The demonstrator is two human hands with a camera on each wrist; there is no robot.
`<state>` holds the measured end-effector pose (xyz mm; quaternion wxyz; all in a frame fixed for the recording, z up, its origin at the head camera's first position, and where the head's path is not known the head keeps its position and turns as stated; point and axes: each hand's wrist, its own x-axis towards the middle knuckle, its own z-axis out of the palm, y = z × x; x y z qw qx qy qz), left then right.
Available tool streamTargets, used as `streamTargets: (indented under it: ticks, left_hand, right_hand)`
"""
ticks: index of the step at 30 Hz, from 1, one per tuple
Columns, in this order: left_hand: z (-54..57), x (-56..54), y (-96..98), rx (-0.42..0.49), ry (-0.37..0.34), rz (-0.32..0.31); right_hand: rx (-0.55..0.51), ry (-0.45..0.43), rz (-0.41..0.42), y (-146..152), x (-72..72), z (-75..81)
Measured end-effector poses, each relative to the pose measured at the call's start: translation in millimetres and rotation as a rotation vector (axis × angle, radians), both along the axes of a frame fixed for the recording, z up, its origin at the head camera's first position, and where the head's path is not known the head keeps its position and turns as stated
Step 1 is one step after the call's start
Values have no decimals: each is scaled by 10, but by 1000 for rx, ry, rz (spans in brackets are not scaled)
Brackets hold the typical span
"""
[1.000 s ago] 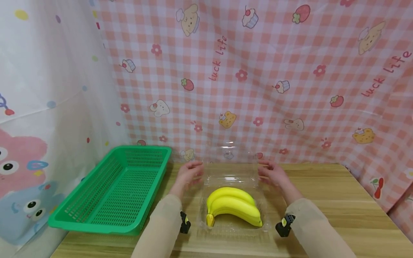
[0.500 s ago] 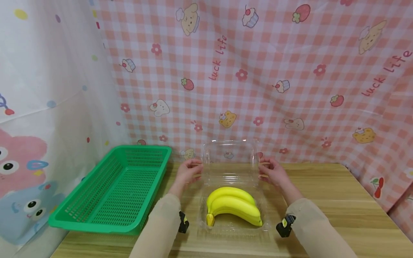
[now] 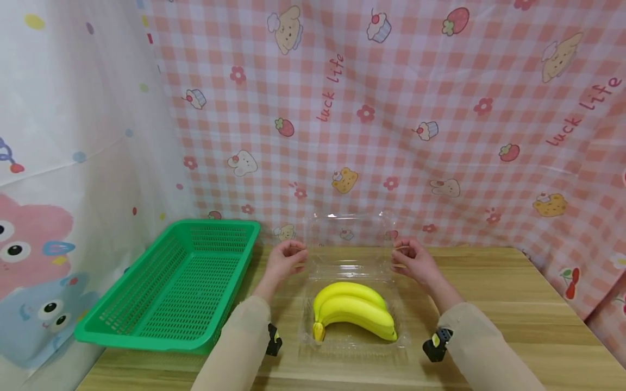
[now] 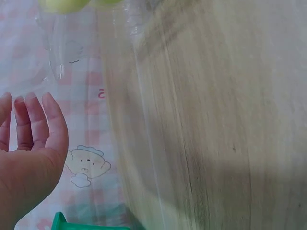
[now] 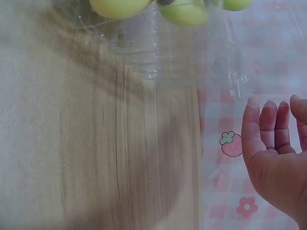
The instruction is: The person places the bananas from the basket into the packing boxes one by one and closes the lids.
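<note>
A bunch of yellow bananas (image 3: pixel 352 310) lies in the base of a clear plastic clamshell box (image 3: pixel 307 336) on the table. The box's clear lid (image 3: pixel 349 239) stands up at the far side. My left hand (image 3: pixel 285 260) is at the lid's left edge, fingers loosely bent; in the left wrist view a small gap shows between its fingertips (image 4: pixel 48 98) and the plastic. At the right edge is my right hand (image 3: pixel 414 262), also with bent fingers. Its fingertips (image 5: pixel 253 103) meet the lid's rim in the right wrist view; no firm grip is visible.
A green perforated plastic basket (image 3: pixel 235 290) stands left of the box. The wooden table (image 3: pixel 518 326) reaches back to a pink checked curtain (image 3: pixel 440 98). A white patterned curtain (image 3: pixel 98 136) hangs on the left.
The lid's outline has shifted slightly and its top looks wider than half a second ago. Both hands stay almost in place beside it. The bananas and basket have not moved.
</note>
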<state>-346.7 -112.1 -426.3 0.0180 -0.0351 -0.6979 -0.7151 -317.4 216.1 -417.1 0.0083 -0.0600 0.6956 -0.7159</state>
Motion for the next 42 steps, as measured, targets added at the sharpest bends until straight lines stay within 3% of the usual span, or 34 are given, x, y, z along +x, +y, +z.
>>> streamTargets:
  ticks: [24,31,42]
  left_hand:
    - [-38,167,-93,-140,294,-71]
    - [-99,203,-155,-206,384,-92]
    - [-115,314,-233,-280,396,-129]
  right_hand:
    - [110,145,53,77,132,-59]
    - [197,202,61,111,189,-68]
    - [368,301,30,170,269,-102]
